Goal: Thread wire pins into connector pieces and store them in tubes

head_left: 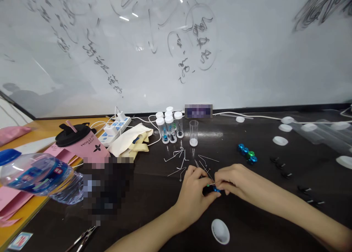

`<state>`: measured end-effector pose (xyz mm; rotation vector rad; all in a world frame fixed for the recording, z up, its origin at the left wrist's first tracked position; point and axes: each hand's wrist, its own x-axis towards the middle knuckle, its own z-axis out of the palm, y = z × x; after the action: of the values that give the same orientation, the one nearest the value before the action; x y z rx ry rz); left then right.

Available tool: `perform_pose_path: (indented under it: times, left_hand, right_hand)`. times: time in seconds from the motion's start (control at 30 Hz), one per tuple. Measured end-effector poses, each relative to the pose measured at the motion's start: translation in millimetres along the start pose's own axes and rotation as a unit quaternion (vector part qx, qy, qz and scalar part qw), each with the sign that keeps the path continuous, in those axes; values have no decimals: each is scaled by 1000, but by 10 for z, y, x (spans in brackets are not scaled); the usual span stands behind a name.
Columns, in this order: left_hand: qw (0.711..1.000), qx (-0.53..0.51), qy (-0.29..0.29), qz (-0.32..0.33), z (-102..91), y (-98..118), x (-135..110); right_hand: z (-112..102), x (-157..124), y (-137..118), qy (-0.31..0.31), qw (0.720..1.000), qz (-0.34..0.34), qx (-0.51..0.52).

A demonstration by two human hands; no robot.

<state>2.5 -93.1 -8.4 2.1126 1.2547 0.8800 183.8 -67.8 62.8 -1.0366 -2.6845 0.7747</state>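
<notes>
My left hand (pixel 194 195) is closed, its thumb and fingertips pinching a small black part with a shiny blue piece (pixel 216 189) and a speck of green on it. Close against it, my right hand (pixel 233 178) is also closed, fingertips bunched at the same part. A thin pale rod shows between the fingertips; what the right fingers grip is mostly hidden. Just beyond the hands lie several thin bent metal rods (pixel 179 160). To the right is a short row of shiny blue and green pieces (pixel 247 154). A white cap (pixel 220 231) rests nearer to me.
Clear tubes with white caps (pixel 170 129) stand at the back beside an uncapped tube (pixel 193 133). Small black parts with pins (pixel 280 165) and white caps (pixel 280 140) lie right. Leftward are a cloth pouch (pixel 129 140), pink cup (pixel 90 145), water bottle (pixel 44 177) and pliers (pixel 82 241).
</notes>
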Motion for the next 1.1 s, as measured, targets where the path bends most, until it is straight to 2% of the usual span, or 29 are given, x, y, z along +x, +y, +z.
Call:
perform_pose_path:
  times: [0.13,0.23,0.37,0.43,0.47,0.63,0.93,1.1]
  left_hand:
    - [999,-13,-3,29,-75,-56,4]
    - [998,-17,-5,60,-280,-137,35]
    - [993,73,92,7,-617,-317,115]
    - [984,144,109,-14,-723,-413,153]
    - [979,179,99,-25,-752,-452,166]
    - [968,244,26,-46,-741,-519,168]
    - [952,304,-31,-26,-730,-490,147]
    - [932,361,-35,7,-684,-467,128]
  right_hand:
    - [62,12,54,12,1000,9,3]
    - [99,36,72,34,999,28,8]
    - [114,63,77,37,999,32,7]
    - [102,64,69,32,999,25,5]
    - [91,61,62,28,999,21,3]
    - [-23,6,49,11,999,40,-13]
    - [-240,-259,312,-10,995,64,-74]
    - [-298,-386,269,4,996,57,-72]
